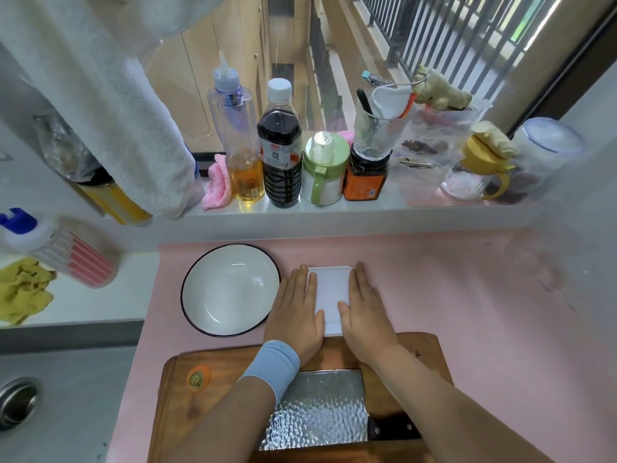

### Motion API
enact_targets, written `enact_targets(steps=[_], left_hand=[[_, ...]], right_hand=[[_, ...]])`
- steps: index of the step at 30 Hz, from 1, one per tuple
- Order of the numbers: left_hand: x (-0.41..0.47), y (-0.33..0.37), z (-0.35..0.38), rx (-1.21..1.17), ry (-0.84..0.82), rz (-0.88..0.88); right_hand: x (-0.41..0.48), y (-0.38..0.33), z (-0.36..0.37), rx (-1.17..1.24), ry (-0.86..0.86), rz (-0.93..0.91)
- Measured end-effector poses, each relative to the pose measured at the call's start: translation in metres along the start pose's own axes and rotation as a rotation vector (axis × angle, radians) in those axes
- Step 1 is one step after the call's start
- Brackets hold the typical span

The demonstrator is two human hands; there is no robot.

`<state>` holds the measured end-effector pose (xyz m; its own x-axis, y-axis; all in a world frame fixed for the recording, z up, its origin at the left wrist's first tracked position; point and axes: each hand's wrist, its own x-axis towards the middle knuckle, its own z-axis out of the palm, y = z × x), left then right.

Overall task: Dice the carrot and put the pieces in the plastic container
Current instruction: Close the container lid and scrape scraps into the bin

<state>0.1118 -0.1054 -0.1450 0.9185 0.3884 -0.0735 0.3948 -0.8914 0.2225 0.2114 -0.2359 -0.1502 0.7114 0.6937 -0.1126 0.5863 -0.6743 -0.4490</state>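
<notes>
1. Left hand [295,309] and right hand [365,309]: both lie flat with fingers straight, one on each side of the container [330,292]. Neither curls round anything, so there is no real grip, only palms and fingers touching its edges.
2. Container: white, rectangular, on the pink counter [467,295], just beyond the board [180,406] and just right of the bowl [230,289]. Its top reads opaque white. We cannot tell if that is a lid, or whether diced pieces are inside.
3. Carrot: only a stub [198,378] shows, on the board's left part, well apart from both hands. We see no dice on the board.
4. Cleaver [317,412]: lies flat on the board under the forearms, handle to the right, nobody holding it.
5. Our guess: dicing looks done or nearly so, and the hands are seating or closing the container.
6. Risks:
   - Flat palms give little hold, so a harder push from one side could skid the container into the bowl or tilt it.
   - If that is a lid, uneven pressure may leave a corner unseated.
   - The forearms sit right over the blade. Pulling back low could brush it or nudge the cleaver off the board. We cannot tell which way the edge faces.
   - The stub may get left out.
</notes>
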Motion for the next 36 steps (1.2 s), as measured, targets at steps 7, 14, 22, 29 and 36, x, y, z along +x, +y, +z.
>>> enact_targets(steps=[7,14,22,29,36], left_hand=[[0.0,-0.005,0.001,0.022,-0.005,0.024],[0.031,0.003,-0.002,-0.03,-0.034,0.034],[0.068,-0.005,-0.005,0.006,-0.062,0.033],[0.03,-0.021,-0.044,-0.153,0.081,0.044],[-0.094,-0.063,-0.056,-0.326,0.418,-0.107]], right_hand=[[-0.007,0.005,-0.005,-0.14,-0.049,-0.082],[0.018,0.022,-0.02,-0.209,-0.101,-0.116],[0.057,0.022,-0.034,-0.29,-0.141,-0.08],[0.039,-0.003,-0.064,-0.166,-0.083,-0.056],[-0.065,-0.03,-0.063,-0.087,-0.085,-0.082]])
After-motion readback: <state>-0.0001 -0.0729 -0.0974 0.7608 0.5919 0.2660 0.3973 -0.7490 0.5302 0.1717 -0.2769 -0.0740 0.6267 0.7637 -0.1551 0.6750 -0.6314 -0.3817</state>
